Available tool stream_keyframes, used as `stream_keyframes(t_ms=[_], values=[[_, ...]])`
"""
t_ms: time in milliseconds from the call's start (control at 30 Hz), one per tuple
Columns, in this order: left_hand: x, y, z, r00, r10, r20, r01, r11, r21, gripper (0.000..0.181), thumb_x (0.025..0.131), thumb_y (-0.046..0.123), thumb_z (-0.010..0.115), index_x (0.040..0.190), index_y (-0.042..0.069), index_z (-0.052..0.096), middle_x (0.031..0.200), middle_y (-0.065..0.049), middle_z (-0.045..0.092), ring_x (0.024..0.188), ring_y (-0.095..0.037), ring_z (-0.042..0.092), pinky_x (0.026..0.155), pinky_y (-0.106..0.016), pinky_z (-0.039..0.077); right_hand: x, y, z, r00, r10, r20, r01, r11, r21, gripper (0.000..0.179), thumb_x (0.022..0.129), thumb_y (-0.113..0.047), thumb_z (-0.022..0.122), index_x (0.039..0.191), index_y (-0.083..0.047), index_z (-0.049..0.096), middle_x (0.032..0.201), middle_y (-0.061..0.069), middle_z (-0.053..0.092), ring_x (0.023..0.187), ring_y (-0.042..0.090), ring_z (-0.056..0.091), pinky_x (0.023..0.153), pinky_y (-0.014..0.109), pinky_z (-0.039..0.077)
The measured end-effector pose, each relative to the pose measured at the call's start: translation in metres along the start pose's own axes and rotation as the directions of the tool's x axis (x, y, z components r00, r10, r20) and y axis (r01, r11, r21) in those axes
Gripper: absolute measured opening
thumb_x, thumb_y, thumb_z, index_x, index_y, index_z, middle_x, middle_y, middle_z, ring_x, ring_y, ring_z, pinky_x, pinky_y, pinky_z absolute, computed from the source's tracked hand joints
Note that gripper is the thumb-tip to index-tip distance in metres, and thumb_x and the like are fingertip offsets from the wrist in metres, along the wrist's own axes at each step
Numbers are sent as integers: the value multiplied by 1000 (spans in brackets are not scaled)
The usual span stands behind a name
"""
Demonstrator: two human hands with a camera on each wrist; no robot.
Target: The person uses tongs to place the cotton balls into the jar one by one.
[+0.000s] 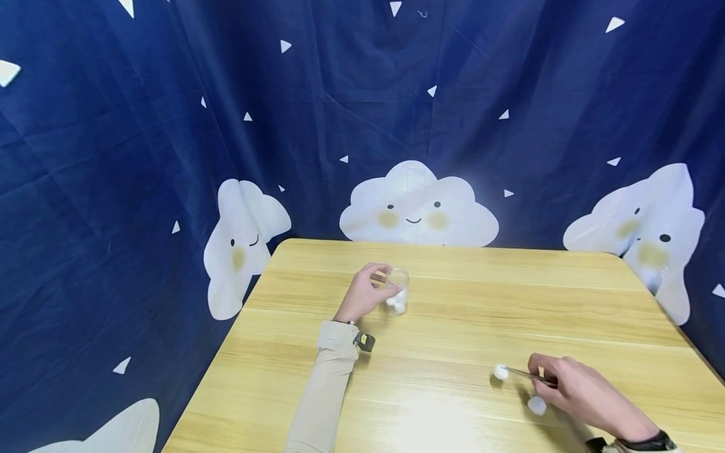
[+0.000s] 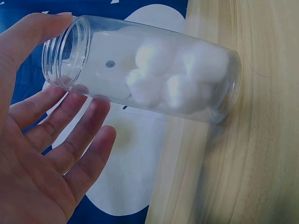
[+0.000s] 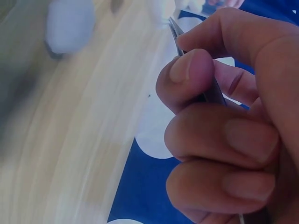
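My left hand holds a clear plastic jar by its threaded, open mouth, thumb on one side and fingers on the other. Several white cotton balls lie heaped toward the jar's bottom, which stands on the table. On the right, my right hand pinches metal tweezers between thumb and fingers, the other fingers curled in. At the tweezers' tips is a cotton ball, close over the tabletop. Another cotton ball sits beneath the right hand, near the tweezers.
The light wood table has rounded far corners. Behind it and along the left hangs a dark blue curtain printed with white clouds and triangles. A strap with a small black device is on the left wrist.
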State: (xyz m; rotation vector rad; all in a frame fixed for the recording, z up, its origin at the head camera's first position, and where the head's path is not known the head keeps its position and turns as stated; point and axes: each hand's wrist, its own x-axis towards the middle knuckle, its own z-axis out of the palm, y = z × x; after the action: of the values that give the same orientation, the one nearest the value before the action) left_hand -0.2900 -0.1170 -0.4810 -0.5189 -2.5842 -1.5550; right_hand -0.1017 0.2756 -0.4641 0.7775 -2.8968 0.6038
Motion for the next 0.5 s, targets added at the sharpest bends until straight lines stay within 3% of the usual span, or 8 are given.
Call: stream_keyframes(t_ms=[333,500], values=[[2,-2,1,1000,12,1,-12,1000,-3,54,85,41,85,131,18,67,128,0,67,106,-24,69,89,-39,60,7,1,-3,994,-49,-102,44,998,-53,28,86,-7,76,89,-29,59,65,-27,29,56,-12,26,48,12,22],[2,-4,1,1000,13,-2,-13,1000,5,55,85,41,85,132,18,66,128,1,68,107,-24,69,89,-40,60,12,-1,-6,995,-27,-96,23,999,-40,27,88,-7,75,90,-29,58,65,-26,30,57,-11,27,48,14,24]])
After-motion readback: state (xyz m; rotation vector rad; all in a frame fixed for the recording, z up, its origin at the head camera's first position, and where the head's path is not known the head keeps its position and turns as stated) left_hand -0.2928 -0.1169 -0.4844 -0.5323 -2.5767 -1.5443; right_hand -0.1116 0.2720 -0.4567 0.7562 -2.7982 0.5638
